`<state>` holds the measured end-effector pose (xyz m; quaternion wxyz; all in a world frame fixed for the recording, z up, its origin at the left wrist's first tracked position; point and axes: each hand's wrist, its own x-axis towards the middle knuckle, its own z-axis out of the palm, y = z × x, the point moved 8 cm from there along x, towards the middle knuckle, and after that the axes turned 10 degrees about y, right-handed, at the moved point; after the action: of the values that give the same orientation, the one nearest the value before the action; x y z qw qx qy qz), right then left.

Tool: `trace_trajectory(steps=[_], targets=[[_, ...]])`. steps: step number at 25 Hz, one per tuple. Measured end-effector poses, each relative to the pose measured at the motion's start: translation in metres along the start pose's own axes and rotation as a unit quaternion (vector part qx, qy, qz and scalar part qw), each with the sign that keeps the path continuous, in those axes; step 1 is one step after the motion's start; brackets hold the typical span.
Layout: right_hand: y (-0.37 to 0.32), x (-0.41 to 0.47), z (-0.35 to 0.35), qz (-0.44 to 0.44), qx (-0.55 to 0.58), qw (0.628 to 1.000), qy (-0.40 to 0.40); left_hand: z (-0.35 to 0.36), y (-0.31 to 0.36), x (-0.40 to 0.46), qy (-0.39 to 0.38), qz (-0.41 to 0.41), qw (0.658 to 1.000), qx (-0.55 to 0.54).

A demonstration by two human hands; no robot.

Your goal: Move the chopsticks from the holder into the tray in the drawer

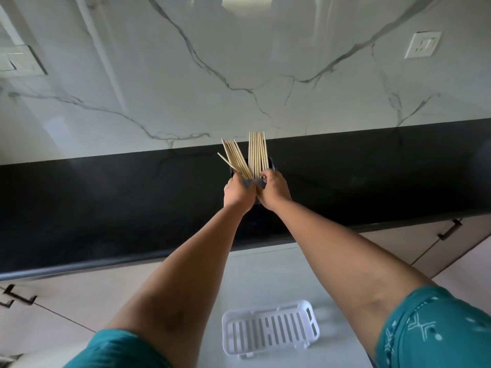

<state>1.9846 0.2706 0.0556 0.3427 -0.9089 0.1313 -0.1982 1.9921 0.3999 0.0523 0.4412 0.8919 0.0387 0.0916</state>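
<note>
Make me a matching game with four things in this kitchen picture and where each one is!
Things:
1. chopsticks
2. white tray
3. wall socket
4. holder

Places:
A. on the marble wall, upper right
B. standing up out of the dark holder, in two bunches
C. lying in the open drawer, near the bottom
D. on the black counter, with the left hand and right hand on it

Pairs: 1-B, 2-C, 3-A, 4-D
</note>
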Motion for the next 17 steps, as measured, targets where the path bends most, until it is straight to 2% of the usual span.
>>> trace_trajectory(steps=[5,8,12,15,17], targets=[[0.019,0.067,0.016,-0.002,-0.005,1.000,0.004,0.022,0.011,0.047,0.006,-0.014,1.000,-0.018],[0.041,0.112,0.016,0.030,-0.003,0.999,0.026,0.035,0.007,0.075,0.022,-0.001,0.999,-0.033],[0.062,0.153,0.039,0.070,-0.066,0.994,-0.043,0.044,0.006,0.101,0.052,0.004,0.997,-0.063],[0.061,0.166,0.063,0.085,-0.041,0.990,-0.108,0.054,0.009,0.108,0.058,0.016,0.996,-0.073],[0.055,0.173,0.073,0.073,-0.010,0.990,-0.118,0.060,0.009,0.108,0.054,0.024,0.996,-0.069]])
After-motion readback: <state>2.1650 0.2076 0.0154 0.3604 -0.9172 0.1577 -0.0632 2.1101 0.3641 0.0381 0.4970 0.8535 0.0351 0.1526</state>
